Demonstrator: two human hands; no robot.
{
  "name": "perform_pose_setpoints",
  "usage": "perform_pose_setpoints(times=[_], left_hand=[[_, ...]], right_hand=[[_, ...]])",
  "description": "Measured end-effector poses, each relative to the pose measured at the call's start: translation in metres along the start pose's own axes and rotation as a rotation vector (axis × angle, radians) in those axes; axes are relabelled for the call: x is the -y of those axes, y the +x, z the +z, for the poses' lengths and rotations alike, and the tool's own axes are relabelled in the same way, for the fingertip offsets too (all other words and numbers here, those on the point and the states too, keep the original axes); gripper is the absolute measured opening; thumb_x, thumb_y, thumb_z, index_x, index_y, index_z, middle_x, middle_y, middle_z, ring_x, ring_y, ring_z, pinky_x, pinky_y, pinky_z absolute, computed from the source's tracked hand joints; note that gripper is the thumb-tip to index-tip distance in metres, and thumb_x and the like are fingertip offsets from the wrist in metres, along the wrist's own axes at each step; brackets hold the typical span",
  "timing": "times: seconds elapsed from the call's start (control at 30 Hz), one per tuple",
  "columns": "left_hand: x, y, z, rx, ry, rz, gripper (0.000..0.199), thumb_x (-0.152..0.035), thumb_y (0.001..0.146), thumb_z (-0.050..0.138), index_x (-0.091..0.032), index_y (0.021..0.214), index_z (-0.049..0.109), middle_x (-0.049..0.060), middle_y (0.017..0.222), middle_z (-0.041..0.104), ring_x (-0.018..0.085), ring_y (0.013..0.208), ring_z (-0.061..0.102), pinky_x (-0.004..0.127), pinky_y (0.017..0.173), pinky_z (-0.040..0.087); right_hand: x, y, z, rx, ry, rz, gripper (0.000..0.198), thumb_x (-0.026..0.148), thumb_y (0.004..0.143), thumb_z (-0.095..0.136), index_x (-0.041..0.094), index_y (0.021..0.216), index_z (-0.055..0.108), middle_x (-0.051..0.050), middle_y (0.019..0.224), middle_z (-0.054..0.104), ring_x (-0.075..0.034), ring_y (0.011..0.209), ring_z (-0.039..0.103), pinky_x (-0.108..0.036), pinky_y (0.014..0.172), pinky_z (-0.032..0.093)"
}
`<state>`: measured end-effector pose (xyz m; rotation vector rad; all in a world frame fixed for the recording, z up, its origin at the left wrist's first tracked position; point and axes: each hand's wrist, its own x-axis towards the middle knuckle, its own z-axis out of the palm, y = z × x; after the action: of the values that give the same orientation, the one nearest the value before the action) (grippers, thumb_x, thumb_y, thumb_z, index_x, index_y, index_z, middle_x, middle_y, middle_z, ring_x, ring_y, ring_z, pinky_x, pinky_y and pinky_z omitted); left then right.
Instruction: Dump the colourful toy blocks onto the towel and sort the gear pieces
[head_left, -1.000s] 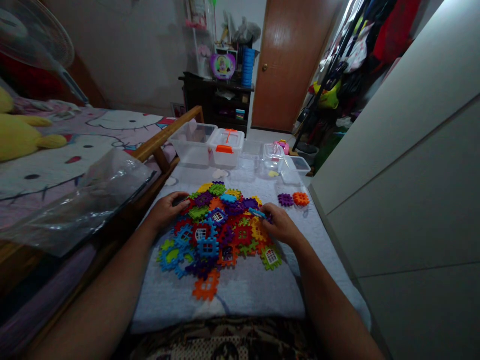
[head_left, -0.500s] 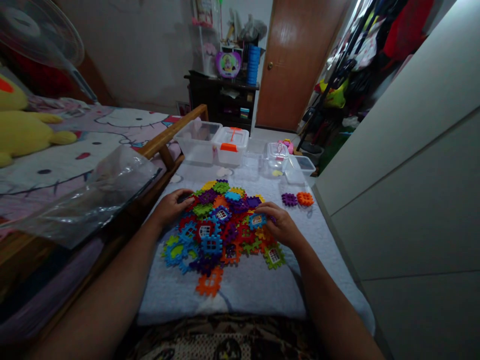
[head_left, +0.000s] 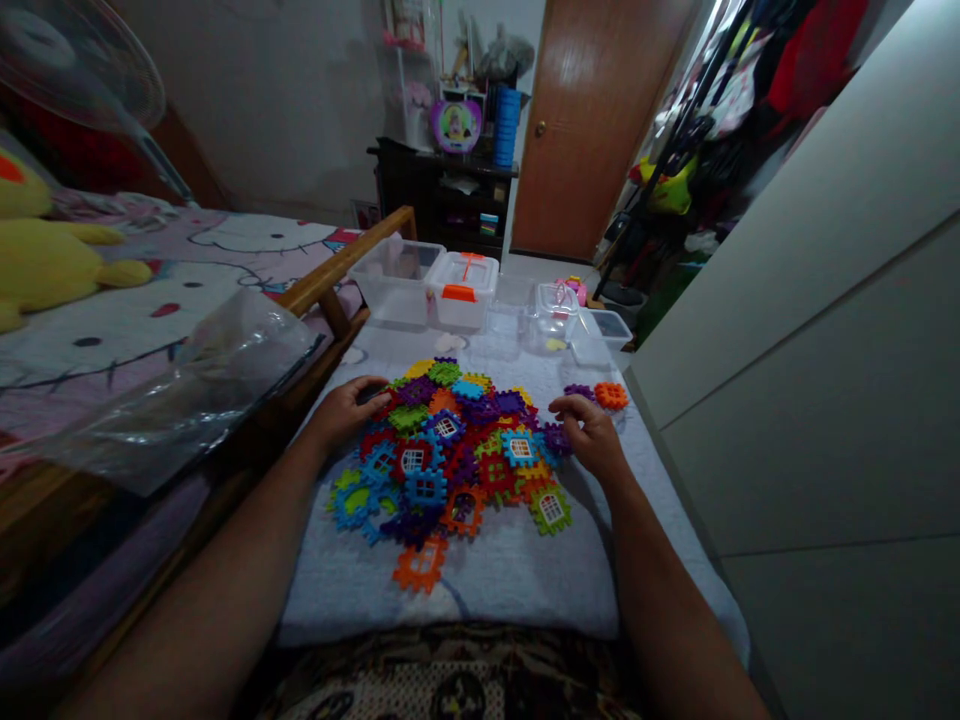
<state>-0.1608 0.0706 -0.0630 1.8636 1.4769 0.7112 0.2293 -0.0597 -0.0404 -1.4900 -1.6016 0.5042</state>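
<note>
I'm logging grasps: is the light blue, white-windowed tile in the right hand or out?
Out: the tile lies on the pile, apart from the right hand.

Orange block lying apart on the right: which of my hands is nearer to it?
Right. The right hand is close to the orange block, on its near side and slightly left; the left hand is across the pile, at its left edge.

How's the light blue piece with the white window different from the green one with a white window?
The light blue piece is blue, while the green piece is bright green.
The light blue piece lies farther from the person; the green piece is nearer, at the pile's edge.
The green piece looks more slanted than the light blue piece.
Both have notched edges.
</note>
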Motion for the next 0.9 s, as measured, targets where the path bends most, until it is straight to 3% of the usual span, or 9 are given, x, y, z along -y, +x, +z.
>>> perform_pose_setpoints(times=[0.1,0.2,0.33,0.63,0.77,0.9], left_hand=[[0.003,0.001,0.0,0.012,-0.002,0.004,0.066,-0.066,0.072,0.061,-0.016,0.115,0.068,0.009,0.112,0.071,0.028,0.098,0.067,0.036,0.092,0.051],[0.002,0.0,0.0,0.009,0.0,0.0,0.067,-0.067,0.071,0.061,-0.016,0.115,0.068,0.01,0.112,0.071,0.028,0.098,0.067,0.036,0.092,0.051],[0.001,0.0,0.0,0.003,0.016,-0.007,0.067,-0.066,0.072,0.061,-0.015,0.116,0.068,0.01,0.115,0.071,0.029,0.1,0.067,0.037,0.095,0.05],[0.003,0.002,0.0,-0.001,0.041,-0.002,0.065,-0.065,0.072,0.061,-0.017,0.115,0.069,0.01,0.114,0.072,0.03,0.1,0.067,0.039,0.096,0.05],[0.004,0.002,-0.001,0.0,0.051,0.006,0.064,-0.065,0.072,0.06,-0.018,0.114,0.069,0.009,0.112,0.072,0.03,0.1,0.067,0.039,0.094,0.051],[0.004,0.002,0.0,-0.01,0.045,0.004,0.063,-0.065,0.072,0.061,-0.018,0.114,0.069,0.009,0.111,0.073,0.029,0.098,0.068,0.037,0.091,0.052]], right_hand=[[-0.009,-0.003,-0.012,0.134,-0.086,0.021,0.025,0.019,0.081,0.053,0.02,0.101,0.068,-0.006,0.098,0.071,-0.02,0.086,0.064,-0.036,0.08,0.051],[-0.013,-0.006,-0.017,0.274,-0.162,-0.061,0.035,0.018,0.077,0.061,0.023,0.111,0.066,-0.007,0.116,0.068,-0.023,0.106,0.061,-0.042,0.096,0.046],[-0.015,-0.007,-0.016,0.348,-0.271,-0.081,0.039,0.01,0.077,0.059,0.021,0.114,0.065,-0.009,0.117,0.066,-0.024,0.111,0.057,-0.044,0.1,0.043],[-0.026,-0.009,-0.026,0.303,-0.307,-0.027,0.043,0.01,0.078,0.06,0.022,0.118,0.064,-0.009,0.12,0.065,-0.024,0.113,0.058,-0.044,0.101,0.044],[-0.027,-0.012,-0.031,0.349,-0.344,-0.017,0.049,0.015,0.071,0.069,0.022,0.119,0.063,-0.01,0.12,0.063,-0.025,0.113,0.056,-0.042,0.101,0.043],[-0.025,-0.011,-0.033,0.338,-0.268,0.046,0.041,0.018,0.07,0.07,0.021,0.111,0.065,-0.007,0.106,0.065,-0.022,0.097,0.06,-0.036,0.088,0.048]])
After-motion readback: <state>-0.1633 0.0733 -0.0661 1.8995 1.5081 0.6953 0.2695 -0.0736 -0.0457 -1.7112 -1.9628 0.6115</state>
